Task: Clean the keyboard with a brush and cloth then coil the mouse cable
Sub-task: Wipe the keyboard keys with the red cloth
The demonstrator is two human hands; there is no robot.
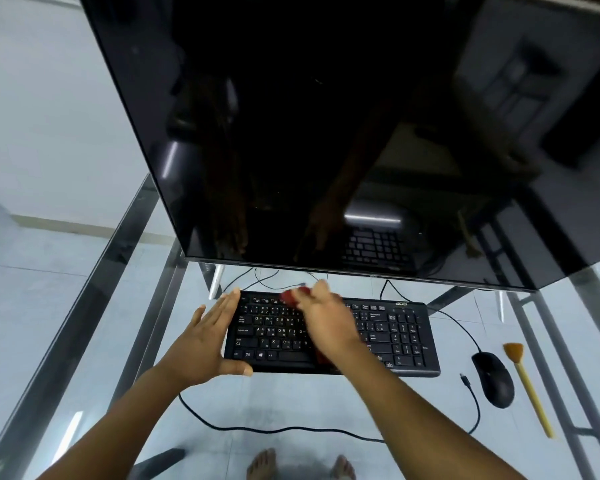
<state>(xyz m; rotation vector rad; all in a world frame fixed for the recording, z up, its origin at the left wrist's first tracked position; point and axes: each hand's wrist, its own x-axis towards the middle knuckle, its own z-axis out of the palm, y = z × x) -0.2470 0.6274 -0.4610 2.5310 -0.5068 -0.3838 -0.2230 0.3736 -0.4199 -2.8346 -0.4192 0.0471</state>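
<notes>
A black keyboard (392, 336) lies on the glass table under a large dark monitor. My left hand (205, 344) braces the keyboard's left end, fingers straight along the edge and thumb at the front. My right hand (326, 322) is blurred and presses a red cloth (293, 295) onto the middle keys; the cloth shows past the fingertips and below the palm. A black mouse (492, 379) sits right of the keyboard, its cable (278, 429) looping loosely along the table's front. A yellow-handled brush (527, 382) lies right of the mouse.
The monitor (326, 133) overhangs the keyboard's back edge on two silver feet. The glass table (84, 341) has a metal frame; its right rail runs close to the brush. Thin cables run behind the keyboard. Bare feet show through the glass below.
</notes>
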